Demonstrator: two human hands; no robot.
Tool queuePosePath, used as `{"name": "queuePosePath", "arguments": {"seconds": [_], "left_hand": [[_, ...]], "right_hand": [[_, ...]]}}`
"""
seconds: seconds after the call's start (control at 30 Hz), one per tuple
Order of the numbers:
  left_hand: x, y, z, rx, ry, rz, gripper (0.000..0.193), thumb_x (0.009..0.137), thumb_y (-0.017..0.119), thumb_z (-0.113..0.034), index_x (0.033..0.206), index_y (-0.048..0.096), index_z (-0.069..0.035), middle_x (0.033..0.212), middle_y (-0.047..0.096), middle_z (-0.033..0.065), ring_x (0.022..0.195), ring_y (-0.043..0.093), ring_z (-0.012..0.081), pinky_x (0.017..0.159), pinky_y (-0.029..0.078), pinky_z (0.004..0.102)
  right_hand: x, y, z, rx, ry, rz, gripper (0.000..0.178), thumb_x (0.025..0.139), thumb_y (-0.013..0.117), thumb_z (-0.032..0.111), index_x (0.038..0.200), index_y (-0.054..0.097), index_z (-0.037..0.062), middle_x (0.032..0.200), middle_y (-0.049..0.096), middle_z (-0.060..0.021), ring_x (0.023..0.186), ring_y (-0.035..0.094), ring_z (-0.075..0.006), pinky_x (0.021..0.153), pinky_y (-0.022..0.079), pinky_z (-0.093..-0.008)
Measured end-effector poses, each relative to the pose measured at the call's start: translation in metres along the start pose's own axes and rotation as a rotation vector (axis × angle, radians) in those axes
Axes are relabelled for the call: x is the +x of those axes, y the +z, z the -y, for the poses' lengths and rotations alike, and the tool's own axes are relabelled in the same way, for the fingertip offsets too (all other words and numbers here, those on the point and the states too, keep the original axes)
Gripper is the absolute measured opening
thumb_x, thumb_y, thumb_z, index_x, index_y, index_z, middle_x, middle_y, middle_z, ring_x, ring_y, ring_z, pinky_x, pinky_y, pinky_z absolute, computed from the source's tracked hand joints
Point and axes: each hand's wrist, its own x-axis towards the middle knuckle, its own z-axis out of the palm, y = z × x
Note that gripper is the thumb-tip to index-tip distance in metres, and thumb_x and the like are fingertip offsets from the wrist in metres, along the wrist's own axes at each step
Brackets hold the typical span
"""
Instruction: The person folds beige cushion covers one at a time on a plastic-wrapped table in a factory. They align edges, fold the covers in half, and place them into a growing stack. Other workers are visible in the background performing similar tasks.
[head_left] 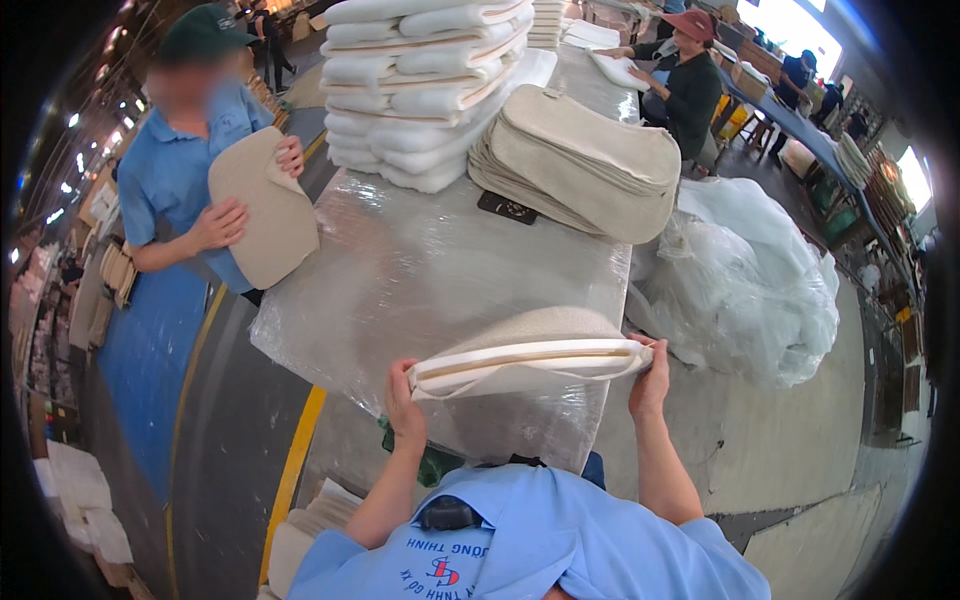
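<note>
A beige fabric cushion is held up over the near part of the table, its long open edge facing me. White padding and a thin tan strip show inside that opening, and a loose flap of cloth hangs below it. My left hand grips one end of the cushion, closed around its corner. At the opposite end my right hand is closed on the other corner, fingers partly hidden behind the cloth. Beneath lies the table, covered in clear plastic film.
Tall piles of white padding stand at the table's far left. Beside them is a stack of beige covers on a dark flat object. A co-worker at left holds a beige piece. Clear plastic bags bulge at right.
</note>
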Motion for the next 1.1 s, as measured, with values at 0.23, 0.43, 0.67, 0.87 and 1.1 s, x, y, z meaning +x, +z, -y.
{"name": "queuePosePath", "arguments": {"seconds": [0.23,0.43,0.67,0.87,1.1], "left_hand": [[-0.021,-0.006,0.024,-0.177,0.066,0.03,0.049,0.116,0.044,-0.049,0.132,0.06,-0.005,0.126,0.062,0.0093,0.121,0.056,0.0184,0.109,0.043,0.0345],[-0.019,-0.005,0.032,-0.037,0.113,0.055,0.048,0.115,0.046,-0.048,0.137,0.055,-0.006,0.132,0.059,0.0101,0.125,0.055,0.0211,0.112,0.043,0.037],[-0.017,-0.006,0.025,-0.145,-0.04,0.072,0.056,0.114,0.039,-0.056,0.14,0.051,-0.007,0.137,0.056,0.0112,0.131,0.053,0.0239,0.114,0.042,0.0409],[-0.004,-0.018,0.004,-0.718,-0.183,0.348,0.051,0.116,0.037,-0.042,0.147,0.054,-0.005,0.143,0.061,0.0114,0.136,0.056,0.0269,0.118,0.043,0.0446],[0.009,-0.022,0.019,-0.753,-0.268,0.246,0.053,0.114,0.04,-0.03,0.156,0.05,0.0,0.151,0.058,0.011,0.141,0.053,0.0257,0.124,0.036,0.0425]], "right_hand": [[-0.006,0.01,-0.006,-0.034,-0.156,0.09,0.059,0.115,0.042,0.05,0.129,0.07,0.0003,0.125,0.07,-0.0087,0.118,0.06,-0.0175,0.108,0.042,-0.0337],[-0.014,0.008,0.004,-0.117,-0.131,0.061,0.042,0.109,0.058,0.034,0.132,0.064,-0.0006,0.123,0.066,-0.0098,0.114,0.059,-0.0167,0.106,0.045,-0.0333],[-0.036,0.035,0.023,-0.22,-0.157,-0.079,0.07,0.091,0.085,0.029,0.143,0.048,-0.0002,0.122,0.06,-0.0103,0.108,0.059,-0.0166,0.095,0.05,-0.0332],[-0.033,0.024,0.024,-0.025,-0.089,0.059,0.065,0.106,0.06,0.051,0.147,0.051,0.0021,0.137,0.058,-0.0106,0.13,0.052,-0.0198,0.115,0.039,-0.0371],[-0.029,0.005,0.008,0.004,-0.052,0.109,0.056,0.113,0.047,0.049,0.145,0.058,0.0035,0.144,0.061,-0.0092,0.137,0.053,-0.0208,0.12,0.036,-0.0391]]}}
